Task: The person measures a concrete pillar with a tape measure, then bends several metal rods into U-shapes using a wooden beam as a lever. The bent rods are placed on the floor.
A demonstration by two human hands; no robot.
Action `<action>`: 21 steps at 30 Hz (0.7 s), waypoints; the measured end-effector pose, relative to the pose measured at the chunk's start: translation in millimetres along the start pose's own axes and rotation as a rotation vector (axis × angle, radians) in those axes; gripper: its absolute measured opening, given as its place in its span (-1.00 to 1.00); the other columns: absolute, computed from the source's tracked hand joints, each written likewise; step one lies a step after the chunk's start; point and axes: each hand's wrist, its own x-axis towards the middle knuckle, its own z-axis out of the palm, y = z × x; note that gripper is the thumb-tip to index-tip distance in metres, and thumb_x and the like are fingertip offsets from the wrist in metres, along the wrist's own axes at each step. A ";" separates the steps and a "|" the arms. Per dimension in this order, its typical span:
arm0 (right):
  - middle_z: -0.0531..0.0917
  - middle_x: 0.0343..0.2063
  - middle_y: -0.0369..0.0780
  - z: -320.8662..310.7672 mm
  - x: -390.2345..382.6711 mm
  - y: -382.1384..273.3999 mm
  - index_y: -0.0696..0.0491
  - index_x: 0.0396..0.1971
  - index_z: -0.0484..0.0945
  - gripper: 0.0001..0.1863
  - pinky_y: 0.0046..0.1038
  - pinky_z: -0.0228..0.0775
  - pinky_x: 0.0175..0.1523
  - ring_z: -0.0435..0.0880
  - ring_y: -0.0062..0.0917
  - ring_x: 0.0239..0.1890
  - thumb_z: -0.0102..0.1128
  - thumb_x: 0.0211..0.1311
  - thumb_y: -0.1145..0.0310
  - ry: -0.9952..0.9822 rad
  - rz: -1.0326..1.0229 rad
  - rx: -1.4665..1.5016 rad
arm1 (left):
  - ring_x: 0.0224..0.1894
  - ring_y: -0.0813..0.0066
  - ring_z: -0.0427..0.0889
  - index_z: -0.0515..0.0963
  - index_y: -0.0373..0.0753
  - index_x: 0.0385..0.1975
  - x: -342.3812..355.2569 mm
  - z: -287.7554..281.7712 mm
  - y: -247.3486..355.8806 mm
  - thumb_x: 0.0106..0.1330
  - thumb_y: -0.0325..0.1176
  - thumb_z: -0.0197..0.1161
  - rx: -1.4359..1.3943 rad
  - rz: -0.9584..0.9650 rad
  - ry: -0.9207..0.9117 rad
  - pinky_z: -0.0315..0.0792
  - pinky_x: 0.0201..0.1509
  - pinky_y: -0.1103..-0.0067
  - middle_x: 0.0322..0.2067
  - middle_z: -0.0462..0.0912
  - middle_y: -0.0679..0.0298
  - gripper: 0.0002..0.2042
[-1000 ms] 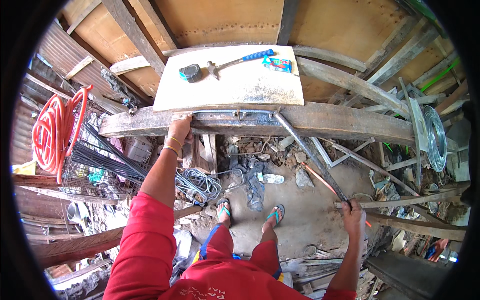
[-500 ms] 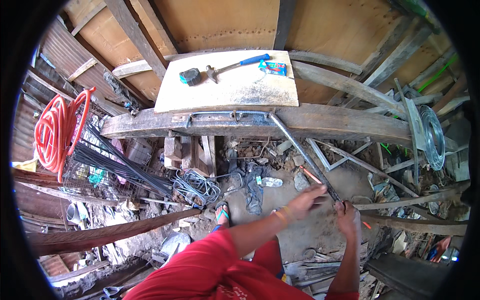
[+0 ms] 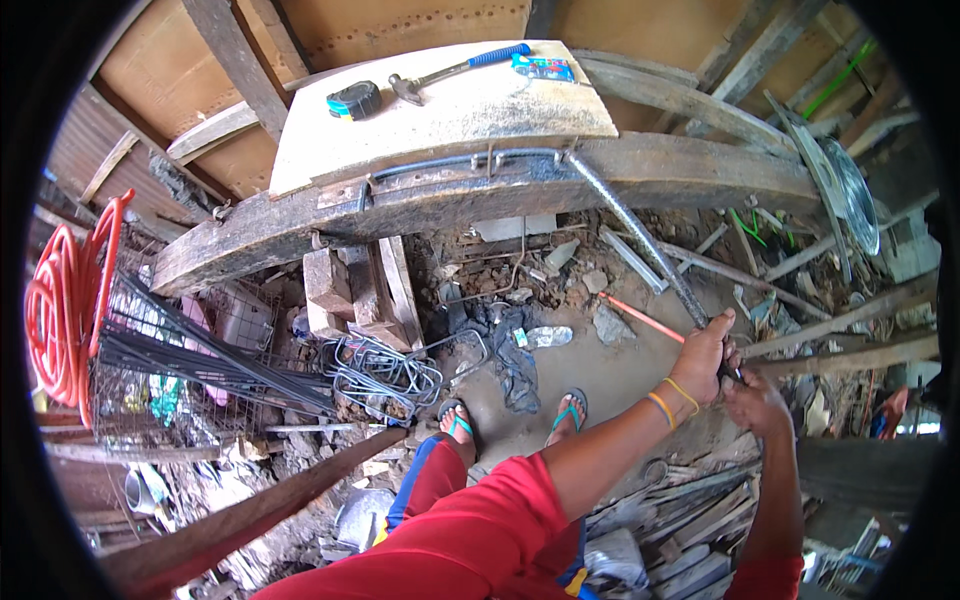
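Note:
My left hand point(image 3: 706, 352), with yellow bands at its wrist, is wrapped round the near part of a long dark metal pipe point(image 3: 640, 240). Just below it, my right hand point(image 3: 758, 402) grips the pipe's near end. The pipe slants up and left to a thick wooden beam point(image 3: 720, 172), where its far end meets a thin steel rod point(image 3: 420, 166). That rod lies along the beam among short metal pegs, and its left end is bent down over the beam's front face. Whether the rod enters the pipe is too small to tell.
Behind the beam, a pale board point(image 3: 450, 118) bears a tape measure point(image 3: 354, 101), a claw hammer point(image 3: 450, 74) and a small blue packet point(image 3: 543, 68). Bent rods point(image 3: 380, 375) lie on the ground left of my feet. An orange hose coil point(image 3: 60, 320) hangs far left; a wire coil point(image 3: 850, 195) is at right.
My left hand, beside the pipe with fingers extended before, has closed round it. My right hand still holds the near end. The view has shifted, so the beam appears higher and tilted.

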 end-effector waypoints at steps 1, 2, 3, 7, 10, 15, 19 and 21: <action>0.37 -0.59 -0.46 37.0 -19.7 8.6 -0.01 -0.02 0.47 -0.73 -0.63 0.05 -0.58 0.27 -0.76 -0.67 0.27 0.37 0.28 0.057 -0.009 0.008 | -0.63 0.57 0.26 0.36 -0.07 -0.52 -31.0 -7.8 9.9 0.41 -0.10 0.33 0.006 -0.048 0.009 0.24 -0.55 0.52 -0.66 0.23 0.45 -0.65; 0.36 -0.59 -0.46 79.0 -38.8 15.2 -0.02 0.00 0.48 -0.72 -0.64 0.05 -0.58 0.27 -0.76 -0.67 0.26 0.38 0.28 0.154 0.034 0.003 | -0.63 0.59 0.25 0.36 -0.06 -0.51 -62.7 -18.1 24.4 0.41 -0.12 0.33 0.022 -0.056 -0.005 0.23 -0.56 0.54 -0.65 0.23 0.47 -0.67; 0.37 -0.59 -0.46 124.7 -56.1 20.8 -0.04 0.06 0.46 -0.67 -0.65 0.07 -0.58 0.28 -0.76 -0.66 0.27 0.37 0.28 0.148 0.038 0.141 | -0.63 0.62 0.25 0.37 -0.05 -0.50 -93.3 -29.6 41.5 0.42 -0.13 0.32 0.044 -0.083 -0.003 0.22 -0.56 0.56 -0.65 0.23 0.48 -0.68; 0.38 -0.64 -0.40 298.0 -84.7 45.4 0.02 -0.16 0.45 -0.88 -0.60 0.14 -0.62 0.31 -0.71 -0.69 0.15 0.43 0.34 0.112 0.038 0.671 | -0.63 0.67 0.23 0.37 -0.02 -0.44 -185.5 -91.7 121.7 0.46 -0.18 0.29 0.257 -0.269 0.082 0.20 -0.57 0.61 -0.65 0.24 0.52 -0.73; 0.40 -0.64 -0.36 325.9 -78.0 48.3 0.04 -0.31 0.42 -0.83 -0.57 0.17 -0.60 0.33 -0.67 -0.70 0.14 0.47 0.30 0.043 -0.111 0.774 | -0.60 0.59 0.29 0.36 -0.07 -0.47 -196.0 -96.9 144.5 0.51 -0.16 0.21 0.366 -0.346 0.067 0.31 -0.45 0.54 -0.63 0.26 0.47 -0.71; 0.38 -0.64 -0.36 262.3 -77.6 29.5 0.03 -0.35 0.42 -0.77 -0.54 0.20 -0.58 0.34 -0.65 -0.69 0.11 0.51 0.24 -0.151 -0.051 0.680 | -0.42 0.40 0.48 0.41 -0.11 -0.44 -181.1 -59.7 130.0 0.53 -0.10 0.14 0.417 -0.378 0.076 0.48 -0.02 0.36 -0.53 0.40 0.39 -0.69; 0.42 -0.63 -0.36 229.3 -92.6 26.3 0.04 -0.31 0.43 -0.78 -0.54 0.25 -0.54 0.39 -0.66 -0.65 0.10 0.50 0.23 -0.178 -0.065 0.477 | -0.12 0.36 0.62 0.52 -0.24 -0.03 -178.6 -56.1 136.9 0.50 -0.02 0.19 0.764 -0.242 -0.092 0.48 0.06 0.36 -0.24 0.63 0.22 -0.63; 0.46 -0.64 -0.35 221.7 -105.8 32.9 0.05 -0.31 0.41 -0.74 -0.54 0.30 -0.52 0.44 -0.67 -0.64 0.11 0.50 0.18 -0.198 0.020 0.346 | 0.02 0.32 0.61 0.45 -0.31 0.17 -188.5 -64.3 161.0 0.48 -0.01 0.21 1.141 -0.106 0.151 0.47 0.20 0.37 -0.07 0.64 0.17 -0.50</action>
